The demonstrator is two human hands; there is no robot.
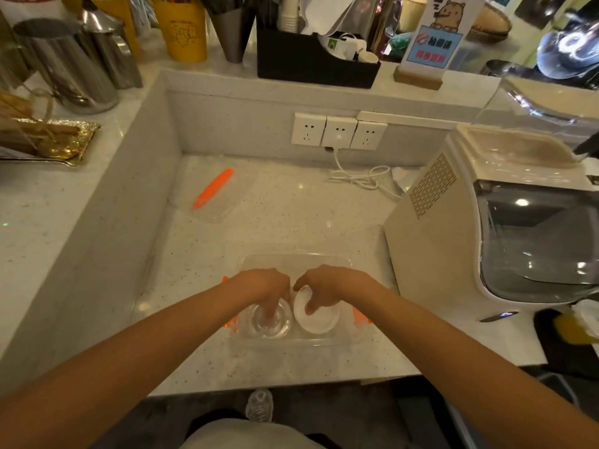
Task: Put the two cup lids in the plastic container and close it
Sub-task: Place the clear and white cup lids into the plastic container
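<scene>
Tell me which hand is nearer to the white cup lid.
Right. The right hand has its fingers resting on the white cup lid inside the plastic container. The left hand is beside it, on the clear cup lid.

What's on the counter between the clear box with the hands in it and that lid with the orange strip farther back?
Nothing: in the head view, only bare speckled counter separates the plastic container from the container lid.

Bare forearms, no sleeves; light trousers (246,435), grey sneaker (259,405).
</scene>
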